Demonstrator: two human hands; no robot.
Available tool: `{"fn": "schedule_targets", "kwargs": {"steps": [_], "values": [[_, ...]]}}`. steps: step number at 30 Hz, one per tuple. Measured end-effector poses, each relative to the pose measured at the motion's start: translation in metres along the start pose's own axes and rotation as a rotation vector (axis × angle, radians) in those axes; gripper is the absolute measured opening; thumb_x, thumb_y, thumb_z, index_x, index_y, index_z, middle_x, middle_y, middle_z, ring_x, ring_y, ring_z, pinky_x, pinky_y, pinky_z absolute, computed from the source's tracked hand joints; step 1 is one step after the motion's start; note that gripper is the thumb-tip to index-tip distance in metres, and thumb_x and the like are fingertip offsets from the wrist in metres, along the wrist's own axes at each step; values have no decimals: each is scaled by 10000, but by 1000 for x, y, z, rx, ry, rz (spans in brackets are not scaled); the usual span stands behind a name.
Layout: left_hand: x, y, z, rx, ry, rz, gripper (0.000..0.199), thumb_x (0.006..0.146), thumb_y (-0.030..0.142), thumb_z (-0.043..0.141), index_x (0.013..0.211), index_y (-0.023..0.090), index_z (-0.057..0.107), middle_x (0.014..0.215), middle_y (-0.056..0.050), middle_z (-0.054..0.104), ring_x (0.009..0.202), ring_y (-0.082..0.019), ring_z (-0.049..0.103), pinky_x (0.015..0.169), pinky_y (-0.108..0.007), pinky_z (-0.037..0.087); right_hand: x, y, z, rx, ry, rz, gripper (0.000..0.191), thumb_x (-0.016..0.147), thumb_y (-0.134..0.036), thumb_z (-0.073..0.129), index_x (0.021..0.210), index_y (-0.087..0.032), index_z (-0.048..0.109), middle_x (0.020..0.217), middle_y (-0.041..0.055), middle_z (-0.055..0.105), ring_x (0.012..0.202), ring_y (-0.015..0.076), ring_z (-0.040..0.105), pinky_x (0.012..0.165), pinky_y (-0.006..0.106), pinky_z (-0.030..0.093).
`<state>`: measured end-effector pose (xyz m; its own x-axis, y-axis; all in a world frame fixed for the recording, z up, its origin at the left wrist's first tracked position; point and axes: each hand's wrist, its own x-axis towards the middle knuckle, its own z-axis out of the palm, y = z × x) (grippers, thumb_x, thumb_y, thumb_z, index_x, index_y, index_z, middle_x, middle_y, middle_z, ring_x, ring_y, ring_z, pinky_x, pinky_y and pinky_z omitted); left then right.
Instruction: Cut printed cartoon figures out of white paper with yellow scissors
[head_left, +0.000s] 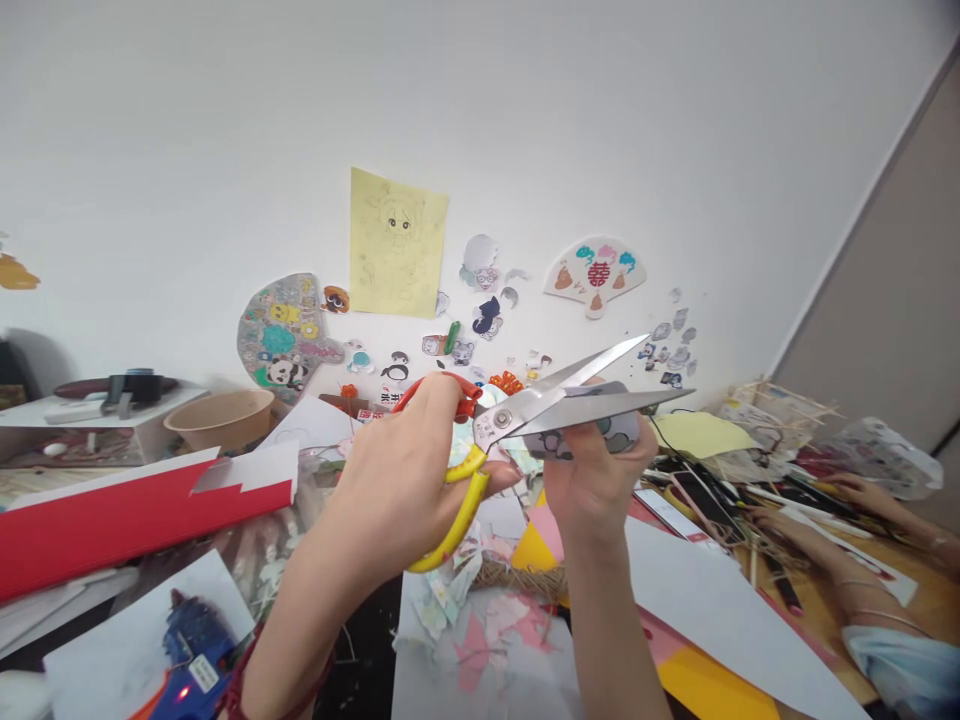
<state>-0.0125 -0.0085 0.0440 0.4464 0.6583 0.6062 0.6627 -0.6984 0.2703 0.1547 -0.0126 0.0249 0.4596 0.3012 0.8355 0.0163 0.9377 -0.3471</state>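
A pair of scissors (pixel 501 420) with red and yellow handles is gripped in my left hand (pixel 401 475), its fingers through the loops. The long blades stand apart, tips toward the right. In my right hand (pixel 596 480) I hold a small grey piece with green patterns (pixel 622 434), perhaps curved paper or card. One blade passes across the front of this piece; whether it is cutting cannot be seen. Below my hands, torn pink and pale green paper scraps (pixel 495 630) lie on a white sheet (pixel 420 690).
At the lower left is a blue glue gun (pixel 195 640) with a lit red light. Red card (pixel 142 505) and a tan bowl (pixel 217 418) are behind it. Another person's hands (pixel 795 535) work at the right, near a phone (pixel 705 500). Stickers and drawings cover the wall.
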Motion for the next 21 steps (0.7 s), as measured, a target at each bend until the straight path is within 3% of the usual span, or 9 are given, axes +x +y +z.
{"fn": "schedule_targets", "kwargs": {"steps": [11,21], "values": [[2,-2,0,120,66,51,336,917,567,422,967,242,353,827,-7,562,556,-169,465,537,-294,297,-1,-2,0,-57,-18,-7,62,751,-259,790,723,-247,736,646,-27,610,608,119,548,573,281,515],[-1,-5,1,81,62,84,348,913,569,455,985,241,366,829,-1,559,562,-166,458,538,-288,290,-1,0,-1,-65,10,-27,94,722,-258,811,695,-246,722,649,-19,643,608,137,588,567,297,527]]}}
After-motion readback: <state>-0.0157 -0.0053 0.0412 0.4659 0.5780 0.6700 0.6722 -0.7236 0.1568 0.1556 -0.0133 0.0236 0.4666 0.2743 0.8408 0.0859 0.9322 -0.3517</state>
